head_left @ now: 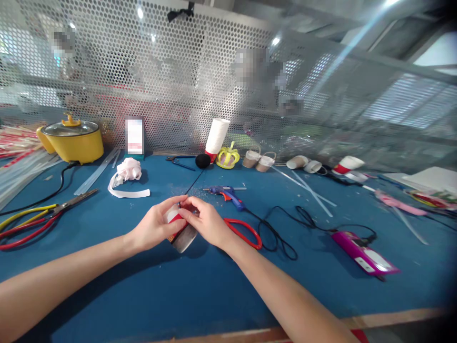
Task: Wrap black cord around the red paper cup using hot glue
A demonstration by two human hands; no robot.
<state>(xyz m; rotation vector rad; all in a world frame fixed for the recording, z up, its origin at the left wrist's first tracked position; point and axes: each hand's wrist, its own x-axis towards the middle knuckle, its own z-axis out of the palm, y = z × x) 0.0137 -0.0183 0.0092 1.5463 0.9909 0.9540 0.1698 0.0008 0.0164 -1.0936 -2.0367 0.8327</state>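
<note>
Both my hands meet at the middle of the blue table [107, 286]. My left hand [157, 224] is wrapped round a red and white paper cup [180, 236] that lies on its side, mouth towards me. My right hand [207, 221] is closed on the cup's upper side from the right, its fingertips touching those of the left hand. Red-handled scissors [246, 231] lie just behind my right wrist. A blue glue gun [228, 194] rests a little farther back, its black cord trailing to the right.
A yellow pot [73, 140] stands at the back left, with scissors [32, 221] and clear glue sticks [96, 174] near it. White ribbon [127, 177], a cup stack [216, 137], a yellow crown [227, 156], several paper cups [300, 163] and a magenta power strip [362, 252] also lie about. Perforated metal fence [178, 85] behind.
</note>
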